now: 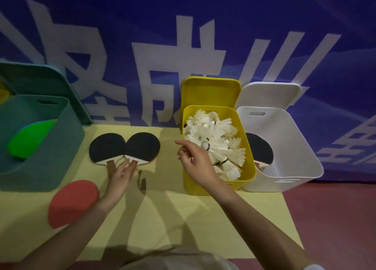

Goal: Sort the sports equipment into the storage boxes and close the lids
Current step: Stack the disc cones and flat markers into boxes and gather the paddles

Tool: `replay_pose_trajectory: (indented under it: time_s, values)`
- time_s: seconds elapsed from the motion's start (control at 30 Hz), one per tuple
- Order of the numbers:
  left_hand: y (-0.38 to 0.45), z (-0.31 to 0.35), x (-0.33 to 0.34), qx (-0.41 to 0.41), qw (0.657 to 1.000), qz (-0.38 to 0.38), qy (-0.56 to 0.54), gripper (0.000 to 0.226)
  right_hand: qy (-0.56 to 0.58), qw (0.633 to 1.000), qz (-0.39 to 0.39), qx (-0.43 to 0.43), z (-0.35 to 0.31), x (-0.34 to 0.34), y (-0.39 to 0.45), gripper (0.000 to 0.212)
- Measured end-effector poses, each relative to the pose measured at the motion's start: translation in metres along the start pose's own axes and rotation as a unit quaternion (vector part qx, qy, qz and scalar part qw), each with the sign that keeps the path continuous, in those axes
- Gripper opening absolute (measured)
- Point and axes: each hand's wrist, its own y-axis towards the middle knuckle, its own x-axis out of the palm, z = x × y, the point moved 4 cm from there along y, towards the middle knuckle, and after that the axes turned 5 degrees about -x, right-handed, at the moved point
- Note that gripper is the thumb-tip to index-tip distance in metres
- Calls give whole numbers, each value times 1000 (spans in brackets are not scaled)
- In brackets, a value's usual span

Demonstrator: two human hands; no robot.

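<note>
Two black table-tennis paddles lie side by side on the yellow mat, the left paddle (pixel 106 148) and the right paddle (pixel 142 146). My left hand (pixel 122 173) reaches to their handles with straight fingers touching them. A red paddle (pixel 72 202) lies nearer me on the left. My right hand (pixel 196 158) hovers at the left rim of the yellow box (pixel 217 183), fingers loosely curled and holding nothing. That box is full of white shuttlecocks (pixel 217 141). The white box (pixel 295 147) holds a black paddle (pixel 259 149). The teal box (pixel 50 147) holds a green paddle (pixel 28 139).
All three boxes have their lids raised against the blue banner wall behind: yellow lid (pixel 210 91), white lid (pixel 268 95), teal lid (pixel 46 82). The yellow mat (pixel 162 219) ends on the right at dark red floor (pixel 335 219).
</note>
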Motion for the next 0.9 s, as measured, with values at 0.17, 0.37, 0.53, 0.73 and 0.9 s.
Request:
replay_pose_trajectory:
  time_s: [0.17,0.37,0.53,0.73,0.9]
  values:
    - [32,-106,-93,-82,983,58,156,44,-56,987,-149,-13,-10,107,14,34]
    - [20,-140,-152,-122,949,159,243,70,-62,967,-168,181,36,197,29,32]
    - [25,-165,-160,-183,950,124,222,85,0,916,-61,396,86,230,48,53]
    - [23,-177,-157,-181,939,133,259,85,40,875,41,480,105,249,69,64]
    - [25,-172,-160,-183,949,149,209,96,150,799,142,564,102,256,77,65]
